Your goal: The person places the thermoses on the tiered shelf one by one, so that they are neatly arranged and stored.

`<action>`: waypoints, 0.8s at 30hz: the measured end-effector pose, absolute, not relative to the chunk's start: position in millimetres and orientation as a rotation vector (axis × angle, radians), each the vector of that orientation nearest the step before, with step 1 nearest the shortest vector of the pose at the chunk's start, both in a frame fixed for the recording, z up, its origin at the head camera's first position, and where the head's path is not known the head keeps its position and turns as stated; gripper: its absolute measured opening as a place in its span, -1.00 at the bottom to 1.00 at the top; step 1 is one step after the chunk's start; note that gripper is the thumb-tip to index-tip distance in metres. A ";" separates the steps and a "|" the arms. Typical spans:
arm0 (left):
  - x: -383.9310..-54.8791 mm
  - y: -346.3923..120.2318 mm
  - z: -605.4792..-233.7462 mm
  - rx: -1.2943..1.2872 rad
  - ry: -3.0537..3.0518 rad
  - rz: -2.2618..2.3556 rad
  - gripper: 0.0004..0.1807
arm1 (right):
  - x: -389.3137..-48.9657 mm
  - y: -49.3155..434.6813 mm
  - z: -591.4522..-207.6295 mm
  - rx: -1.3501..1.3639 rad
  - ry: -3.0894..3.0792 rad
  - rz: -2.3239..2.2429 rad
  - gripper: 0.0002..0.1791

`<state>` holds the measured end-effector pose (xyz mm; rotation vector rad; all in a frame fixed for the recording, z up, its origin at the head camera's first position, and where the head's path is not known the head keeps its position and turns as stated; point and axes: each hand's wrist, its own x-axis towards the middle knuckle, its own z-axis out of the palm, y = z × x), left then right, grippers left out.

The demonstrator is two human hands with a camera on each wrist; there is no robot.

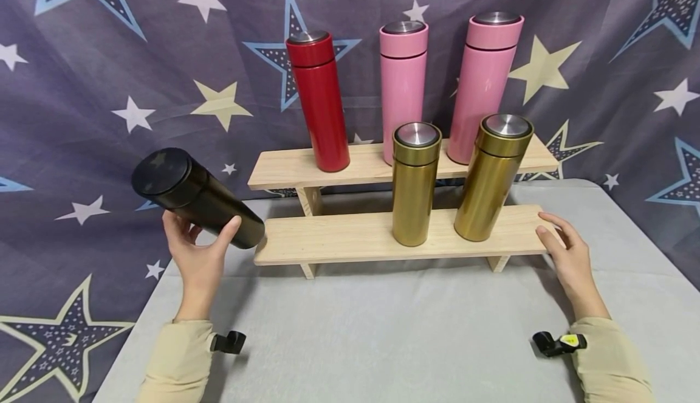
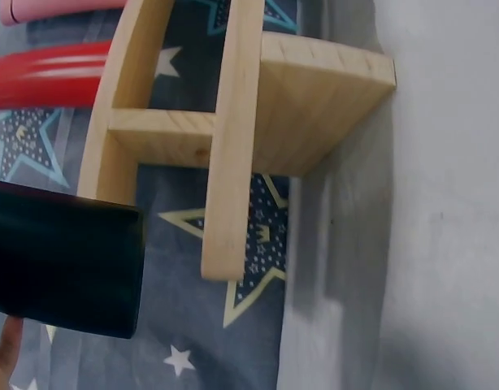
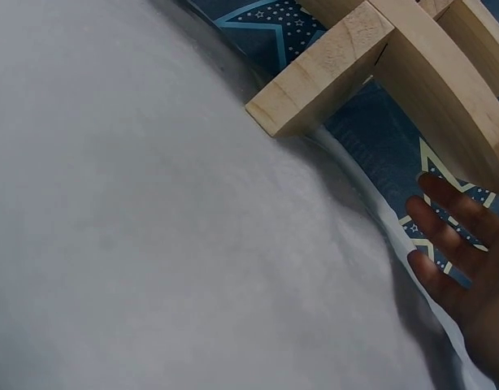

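In the head view my left hand (image 1: pixel 198 251) grips a black thermos flask (image 1: pixel 202 199), tilted with its lid up to the left. The flask's base is close by the left end of the two-tier wooden shelf (image 1: pixel 328 239). In the left wrist view the dark flask (image 2: pixel 62 256) covers part of the upper tier's end, with only fingertips of my hand (image 2: pixel 7 349) showing. My right hand (image 1: pixel 571 260) is at the right end of the lower tier, thumb and fingertips right at the board. The right wrist view shows its other fingers (image 3: pixel 449 231) loosely extended below the board.
On the upper tier stand a red flask (image 1: pixel 321 105) and two pink flasks (image 1: pixel 403 93). Two gold flasks (image 1: pixel 414 199) stand on the lower tier, right of its middle. A grey cloth (image 1: pixel 383 330) covers the table, and a star-patterned curtain (image 1: pixel 350 2) hangs behind.
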<state>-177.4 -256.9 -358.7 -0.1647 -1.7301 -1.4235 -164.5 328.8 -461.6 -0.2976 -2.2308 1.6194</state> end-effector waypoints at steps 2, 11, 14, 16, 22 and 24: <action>-176.3 -253.5 -357.3 -0.188 -1.730 -1.438 -0.21 | -164.7 328.9 -461.9 -0.298 -2.230 1.616 -0.52; -174.3 -234.9 -352.1 -0.249 -1.707 -1.503 -0.23 | -164.7 328.9 -461.6 -0.305 -2.232 1.618 -0.52; -174.7 -228.1 -351.1 -0.263 -1.707 -1.519 -0.23 | -164.6 328.6 -461.5 -0.304 -2.229 1.617 -0.53; -174.7 -223.0 -350.5 -0.266 -1.712 -1.533 -0.24 | -164.6 328.4 -461.4 -0.302 -2.223 1.624 -0.53; -166.9 -205.1 -342.0 -0.293 -1.760 -1.540 -0.29 | -164.9 329.1 -462.0 -0.293 -2.218 1.638 -0.53; -163.2 -198.6 -337.4 -0.309 -1.775 -1.543 -0.29 | -165.1 329.3 -462.3 -0.291 -2.221 1.633 -0.53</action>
